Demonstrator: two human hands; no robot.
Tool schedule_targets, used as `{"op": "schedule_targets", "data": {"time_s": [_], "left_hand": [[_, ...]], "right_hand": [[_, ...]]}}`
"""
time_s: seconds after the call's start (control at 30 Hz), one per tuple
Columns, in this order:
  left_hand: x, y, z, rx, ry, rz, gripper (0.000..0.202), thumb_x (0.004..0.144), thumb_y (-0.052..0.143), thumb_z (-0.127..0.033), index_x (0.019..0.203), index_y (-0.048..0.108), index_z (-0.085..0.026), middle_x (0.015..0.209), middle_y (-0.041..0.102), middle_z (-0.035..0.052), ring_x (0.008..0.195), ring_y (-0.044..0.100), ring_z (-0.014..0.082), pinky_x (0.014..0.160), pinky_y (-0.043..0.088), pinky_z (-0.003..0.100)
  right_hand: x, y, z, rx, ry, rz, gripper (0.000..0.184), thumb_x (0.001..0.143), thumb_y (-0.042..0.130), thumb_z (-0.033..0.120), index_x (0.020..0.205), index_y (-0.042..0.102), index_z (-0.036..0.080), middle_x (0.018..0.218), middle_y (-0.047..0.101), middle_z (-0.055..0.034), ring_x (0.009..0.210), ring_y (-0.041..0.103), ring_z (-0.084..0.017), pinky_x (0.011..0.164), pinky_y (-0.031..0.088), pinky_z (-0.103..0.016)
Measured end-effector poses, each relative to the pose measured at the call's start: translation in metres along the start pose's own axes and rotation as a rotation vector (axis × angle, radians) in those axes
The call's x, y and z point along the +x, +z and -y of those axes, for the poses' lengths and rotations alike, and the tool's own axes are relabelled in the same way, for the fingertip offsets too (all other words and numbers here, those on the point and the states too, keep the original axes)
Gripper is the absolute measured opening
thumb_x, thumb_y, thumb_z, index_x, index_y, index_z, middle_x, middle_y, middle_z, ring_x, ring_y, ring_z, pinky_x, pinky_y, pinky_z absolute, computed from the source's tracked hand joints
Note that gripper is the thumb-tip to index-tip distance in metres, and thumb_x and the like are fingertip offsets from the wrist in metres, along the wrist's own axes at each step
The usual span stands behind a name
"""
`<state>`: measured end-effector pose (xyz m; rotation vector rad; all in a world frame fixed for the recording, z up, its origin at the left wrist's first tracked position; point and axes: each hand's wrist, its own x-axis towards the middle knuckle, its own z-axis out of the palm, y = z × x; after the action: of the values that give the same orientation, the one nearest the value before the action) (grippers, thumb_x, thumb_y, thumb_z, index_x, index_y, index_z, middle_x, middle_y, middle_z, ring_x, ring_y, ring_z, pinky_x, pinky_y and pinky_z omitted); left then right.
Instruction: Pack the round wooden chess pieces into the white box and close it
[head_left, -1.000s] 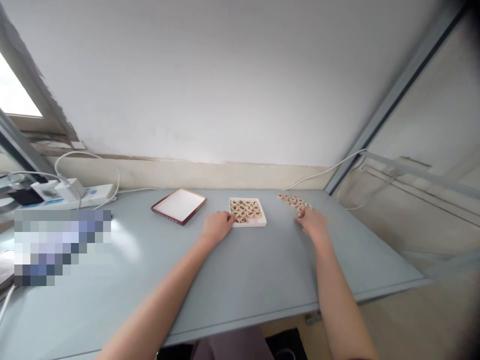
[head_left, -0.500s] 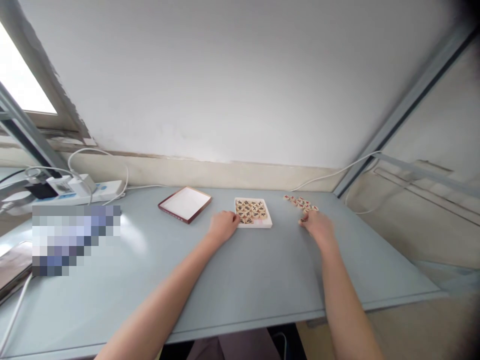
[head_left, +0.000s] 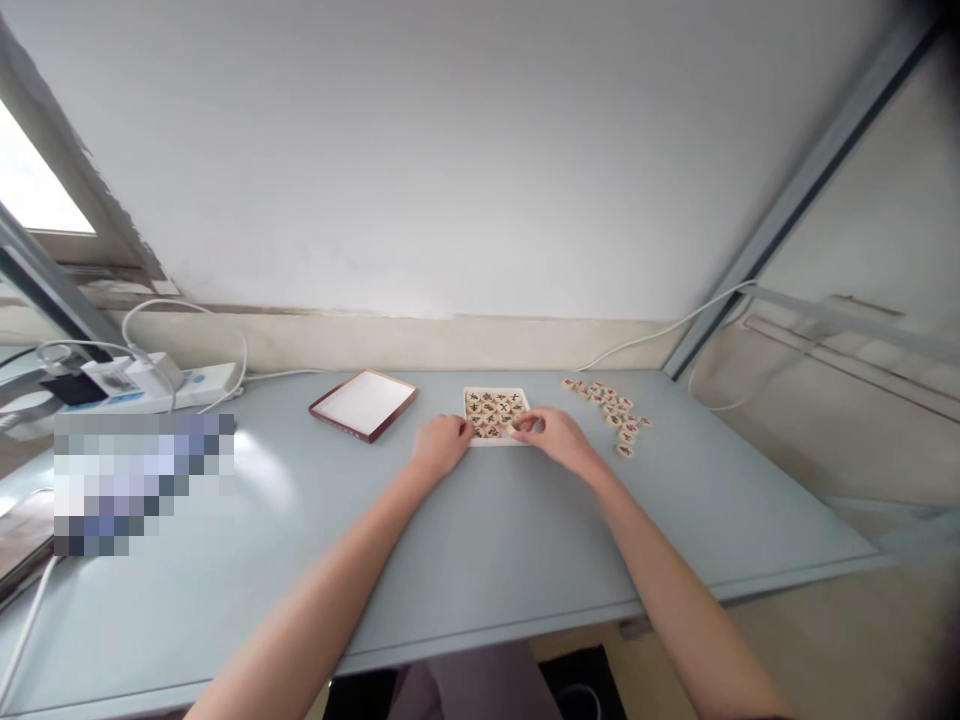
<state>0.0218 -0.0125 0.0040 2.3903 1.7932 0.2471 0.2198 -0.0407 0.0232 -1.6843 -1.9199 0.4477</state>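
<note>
A shallow white box (head_left: 500, 442) on the desk holds rows of round Chinese chess pieces (head_left: 487, 407) with dark characters. At the box's left edge, my left hand (head_left: 442, 443) has its fingers curled against the rim. My right hand (head_left: 553, 438) reaches over the right side of the box, thumb and fingers pinching one chess piece (head_left: 514, 429) just above the lower right corner. Further right, several loose pieces with red characters (head_left: 611, 407) lie scattered in a slanting line.
An upturned box lid (head_left: 366, 404) with dark red sides lies left of the box. At the desk's left are a power strip (head_left: 214, 382) with plugs and cables, and a blurred-out object (head_left: 135, 480). A wall stands behind the desk (head_left: 480, 540).
My right hand has moved left from the loose pieces to the box, carrying a piece. My left hand stays at the box's left edge. The view has shifted slightly.
</note>
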Motion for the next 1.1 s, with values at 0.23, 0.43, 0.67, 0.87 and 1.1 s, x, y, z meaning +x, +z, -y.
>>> {"op": "schedule_targets", "data": {"time_s": [0.23,0.43,0.67,0.87,1.1], "left_hand": [[0.000,0.000,-0.001,0.015,0.014,-0.021,0.050,0.088,0.021,-0.040,0.082,0.065,-0.015,0.084,0.065,0.0116,0.079,0.060,0.0216,0.065,0.042,0.028],[0.001,0.003,0.000,0.015,0.015,-0.012,0.052,0.088,0.020,-0.041,0.085,0.066,-0.016,0.087,0.066,0.0118,0.080,0.060,0.0215,0.067,0.042,0.028],[0.001,0.002,0.000,0.014,0.007,-0.015,0.055,0.088,0.019,-0.044,0.084,0.066,-0.016,0.085,0.066,0.0114,0.078,0.060,0.0213,0.066,0.042,0.028],[0.000,0.001,0.000,0.012,0.013,-0.023,0.054,0.088,0.019,-0.044,0.083,0.065,-0.016,0.084,0.065,0.0113,0.079,0.060,0.0216,0.065,0.042,0.028],[-0.001,-0.001,0.000,0.013,0.015,-0.025,0.052,0.088,0.020,-0.042,0.081,0.065,-0.017,0.083,0.066,0.0114,0.078,0.061,0.0222,0.065,0.042,0.029]], "right_hand": [[0.004,0.000,-0.007,-0.074,-0.069,-0.078,0.014,0.075,0.059,0.032,0.084,0.064,0.023,0.077,0.065,0.0023,0.067,0.053,-0.012,0.064,0.032,-0.023],[0.000,0.000,-0.007,-0.395,-0.069,-0.174,0.033,0.084,0.047,0.042,0.065,0.065,0.021,0.075,0.063,-0.0030,0.077,0.051,-0.018,0.071,0.025,-0.030],[0.000,0.006,-0.005,-0.369,-0.141,-0.124,0.027,0.086,0.046,0.039,0.074,0.065,0.023,0.082,0.065,-0.0008,0.081,0.051,-0.017,0.071,0.022,-0.031],[0.004,-0.005,-0.021,-0.452,-0.080,-0.170,0.031,0.086,0.045,0.040,0.070,0.064,0.021,0.079,0.063,-0.0019,0.080,0.049,-0.019,0.071,0.022,-0.032],[0.000,0.005,-0.011,-0.417,-0.225,-0.044,0.033,0.089,0.040,0.040,0.077,0.066,0.023,0.081,0.060,-0.0020,0.083,0.048,-0.017,0.073,0.023,-0.031]]}}
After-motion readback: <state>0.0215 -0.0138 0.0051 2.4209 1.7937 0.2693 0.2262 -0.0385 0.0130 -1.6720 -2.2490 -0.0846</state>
